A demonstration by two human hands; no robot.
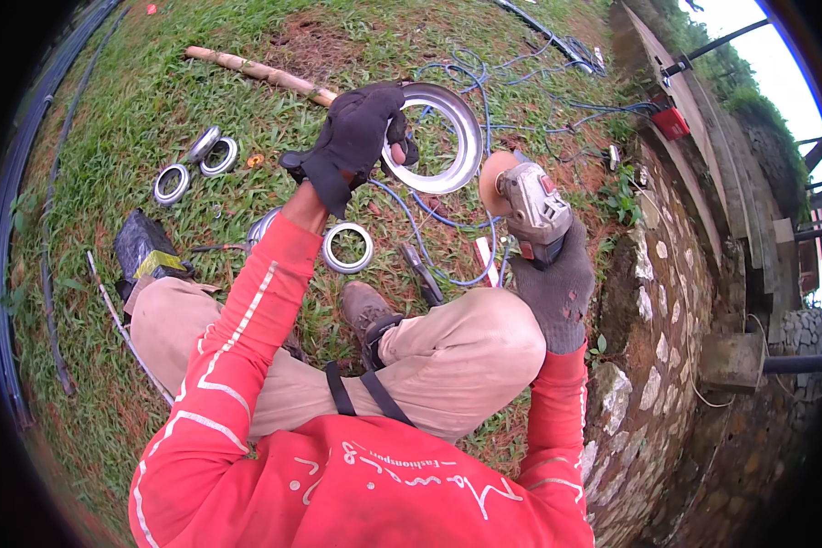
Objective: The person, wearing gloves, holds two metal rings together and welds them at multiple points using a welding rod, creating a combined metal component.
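Metal ring (470, 137): silver, round, open center, is held up, tilted. Angle grinder (537, 205): gray, scuffed, held up, tan disc (495, 184) sits just beside ring's lower right edge, contact unclear.

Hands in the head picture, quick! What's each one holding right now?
Left hand: closed on the edge of a shiny metal ring.
Right hand: closed around an angle grinder.

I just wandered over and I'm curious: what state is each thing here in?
Large ring: held up in the gloved left hand
Grinder: gripped in the gloved right hand; whether running, can't tell
Disc: fitted, near the large ring
Small rings: resting on the grass
Blue cord: loosely looped
Pole: lying down
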